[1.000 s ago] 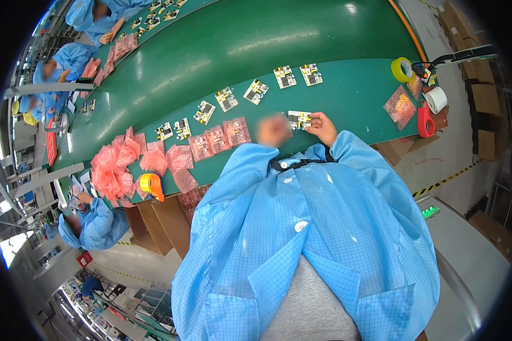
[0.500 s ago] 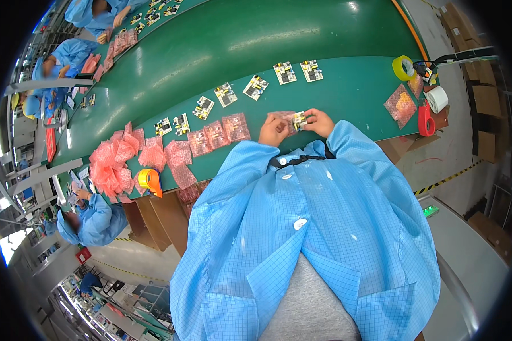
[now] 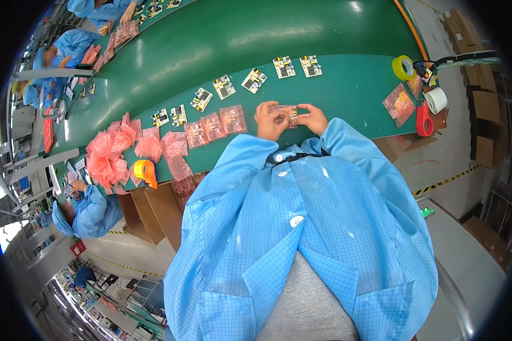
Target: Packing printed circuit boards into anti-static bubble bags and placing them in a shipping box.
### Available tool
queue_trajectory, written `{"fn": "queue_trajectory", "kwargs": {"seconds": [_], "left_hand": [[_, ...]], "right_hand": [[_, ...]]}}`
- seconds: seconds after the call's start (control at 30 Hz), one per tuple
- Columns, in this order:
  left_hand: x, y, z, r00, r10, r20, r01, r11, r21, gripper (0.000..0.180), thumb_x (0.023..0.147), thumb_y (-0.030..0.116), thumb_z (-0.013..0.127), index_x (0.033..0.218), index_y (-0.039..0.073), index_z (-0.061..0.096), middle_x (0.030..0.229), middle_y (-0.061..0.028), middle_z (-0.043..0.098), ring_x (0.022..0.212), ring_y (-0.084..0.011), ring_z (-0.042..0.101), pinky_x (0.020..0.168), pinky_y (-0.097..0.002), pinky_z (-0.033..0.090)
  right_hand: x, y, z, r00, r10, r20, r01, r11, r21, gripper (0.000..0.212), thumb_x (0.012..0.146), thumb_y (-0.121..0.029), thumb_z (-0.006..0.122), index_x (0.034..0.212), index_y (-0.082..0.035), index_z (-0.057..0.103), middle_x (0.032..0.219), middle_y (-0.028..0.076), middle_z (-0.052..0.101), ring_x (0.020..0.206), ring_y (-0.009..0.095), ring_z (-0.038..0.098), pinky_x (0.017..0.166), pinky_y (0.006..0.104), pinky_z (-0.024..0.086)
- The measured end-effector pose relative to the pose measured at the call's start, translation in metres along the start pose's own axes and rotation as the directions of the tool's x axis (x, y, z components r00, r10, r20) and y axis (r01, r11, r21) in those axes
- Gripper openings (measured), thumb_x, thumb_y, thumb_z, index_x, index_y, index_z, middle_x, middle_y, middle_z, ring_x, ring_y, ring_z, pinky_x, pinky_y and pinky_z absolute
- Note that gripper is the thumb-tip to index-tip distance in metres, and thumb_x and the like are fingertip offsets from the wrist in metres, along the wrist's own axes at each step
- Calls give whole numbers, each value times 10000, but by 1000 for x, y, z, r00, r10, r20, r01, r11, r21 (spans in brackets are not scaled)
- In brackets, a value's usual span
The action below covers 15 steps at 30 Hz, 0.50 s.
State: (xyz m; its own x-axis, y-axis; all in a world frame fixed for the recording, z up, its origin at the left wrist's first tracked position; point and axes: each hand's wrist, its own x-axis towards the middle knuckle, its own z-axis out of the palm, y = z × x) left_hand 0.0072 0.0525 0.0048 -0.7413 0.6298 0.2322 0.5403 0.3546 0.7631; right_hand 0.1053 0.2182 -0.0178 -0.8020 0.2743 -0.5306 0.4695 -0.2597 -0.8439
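A pink bubble bag (image 3: 283, 108) is between my hands, over the near side of the green bench. Inside it a small circuit board (image 3: 293, 116) shows at the right end, mostly covered by the film. My left hand (image 3: 269, 123) is closed on the left part of the bag, with thumb and finger curled together. With a pinch of thumb and finger, my right hand (image 3: 313, 120) grips the right end, where the board is. To the left, bagged boards (image 3: 231, 119) lie in a row. Bare circuit boards (image 3: 254, 80) stretch in a line beyond my hands.
A heap of pink bubble bags (image 3: 108, 156) and an orange tape dispenser (image 3: 145, 171) lie left. A red tape dispenser (image 3: 424, 118), white roll (image 3: 436, 100), yellow tape roll (image 3: 403, 67) and another bagged board (image 3: 399, 105) sit right. Co-workers in blue sit along the left.
The board, more exposed at the bag's right end before, is now mostly covered by the pink film. My left fingers have shifted up around the bag, and my right hand has moved slightly left.
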Motion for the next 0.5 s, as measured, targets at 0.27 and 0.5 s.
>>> {"fn": "queue_trajectory", "kwargs": {"seconds": [0.27, 0.5], "left_hand": [[3, 14, 8, 904, -420, -80, 296, 750, -592, 631, 768, 204, 766, 1302, 102, 446, 1329, -193, 436, 1370, -330, 262, 1060, -440, 333], [-26, -44, 16, 657, -742, 133, 487, 283, -826, 609, 811, 146, 719, 1275, 53, 334, 1190, -123, 505, 814, -135, 514, 656, -272, 457]], "right_hand": [[-14, -11, -4, 998, 64, 4, -64, 994, 91, 617, 757, -68, 714, 1311, -5, 450, 1031, 127, 677, 844, 146, 641, 635, 241, 484], [21, 11, -4, 977, 93, 189, -93, 996, -8, 425, 750, -77, 701, 1151, -8, 579, 972, 72, 681, 786, 106, 628, 588, 220, 459]]}}
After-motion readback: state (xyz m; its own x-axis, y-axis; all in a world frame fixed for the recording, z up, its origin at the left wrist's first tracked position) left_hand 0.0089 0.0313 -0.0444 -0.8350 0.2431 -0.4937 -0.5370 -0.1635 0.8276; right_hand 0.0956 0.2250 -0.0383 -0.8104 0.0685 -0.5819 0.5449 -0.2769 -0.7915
